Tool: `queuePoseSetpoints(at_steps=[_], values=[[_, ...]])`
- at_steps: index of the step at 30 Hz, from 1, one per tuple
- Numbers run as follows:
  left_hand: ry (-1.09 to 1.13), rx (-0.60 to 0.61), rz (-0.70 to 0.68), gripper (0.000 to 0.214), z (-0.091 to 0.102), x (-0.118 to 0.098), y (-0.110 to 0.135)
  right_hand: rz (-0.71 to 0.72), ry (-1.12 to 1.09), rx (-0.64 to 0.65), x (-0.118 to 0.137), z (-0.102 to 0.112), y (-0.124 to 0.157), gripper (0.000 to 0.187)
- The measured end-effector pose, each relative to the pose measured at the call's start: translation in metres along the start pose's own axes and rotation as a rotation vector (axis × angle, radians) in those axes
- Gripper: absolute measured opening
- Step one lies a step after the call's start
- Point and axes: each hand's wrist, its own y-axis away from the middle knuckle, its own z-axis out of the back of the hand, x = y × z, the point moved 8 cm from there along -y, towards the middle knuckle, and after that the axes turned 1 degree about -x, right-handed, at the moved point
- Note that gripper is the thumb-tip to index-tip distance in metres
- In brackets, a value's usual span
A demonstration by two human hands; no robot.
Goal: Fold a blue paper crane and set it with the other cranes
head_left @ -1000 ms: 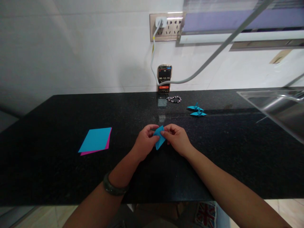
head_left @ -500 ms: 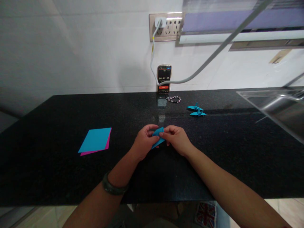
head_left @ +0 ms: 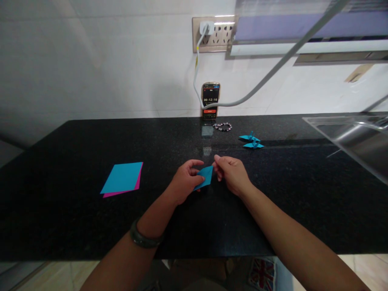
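Observation:
A small piece of folded blue origami paper (head_left: 207,174) is held over the black counter, its corner pointing up to the right. My left hand (head_left: 185,181) grips it by the left side, thumb on top and fingers underneath. My right hand (head_left: 233,173) is at the paper's upper right corner. Its thumb and index finger are drawn together and the other fingers curl in. Whether they pinch the corner tip or only touch it is hard to make out.
Left on the counter (head_left: 75,226) lie a blue paper square (head_left: 123,178) and a pink sheet (head_left: 138,182) beneath it. Two blue paper cranes (head_left: 254,144) sit at right, near the sink (head_left: 357,133). A phone (head_left: 210,97) leans against the wall behind a beaded strap (head_left: 222,127).
My right thumb has come off the paper's face, and the right hand has shifted slightly up and right to its corner. More of the folded paper shows. The left hand keeps its hold.

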Motion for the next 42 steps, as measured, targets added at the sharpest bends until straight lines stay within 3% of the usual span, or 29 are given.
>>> queuePoseSetpoints(at_steps=[5, 8, 12, 14, 18, 21, 26, 31, 42], values=[[0.012, -0.020, 0.002, 0.045, 0.002, 0.002, -0.001, -0.014, 0.159, 0.197, 0.000, -0.012, 0.001, 0.024], [0.110, -0.101, -0.028, 0.044, 0.007, -0.002, -0.002, -0.001, 0.183, 0.127, 0.000, -0.009, 0.001, 0.019], [0.212, -0.173, -0.064, 0.054, 0.012, -0.002, -0.003, -0.053, -0.023, -0.012, -0.006, -0.005, 0.003, 0.013], [0.207, -0.150, -0.088, 0.056, 0.011, -0.002, -0.004, -0.125, -0.103, 0.001, -0.012, -0.010, 0.007, 0.013], [0.180, -0.187, -0.123, 0.036, 0.016, -0.001, -0.005, -0.222, -0.086, 0.106, -0.019, -0.026, 0.017, 0.013], [0.104, -0.239, -0.106, 0.029, 0.021, 0.000, -0.004, -0.108, 0.102, 0.134, -0.011, -0.028, 0.018, 0.013], [-0.156, -0.220, -0.141, 0.024, 0.018, -0.008, -0.002, 0.132, 0.371, -0.014, 0.004, -0.014, 0.014, 0.014], [-0.246, -0.153, -0.225, 0.021, 0.011, -0.009, -0.002, 0.157, 0.473, -0.022, 0.000, -0.012, 0.010, 0.014], [-0.348, -0.219, -0.282, 0.022, 0.013, -0.008, -0.001, 0.173, 0.554, -0.031, 0.006, -0.014, 0.013, 0.010]])
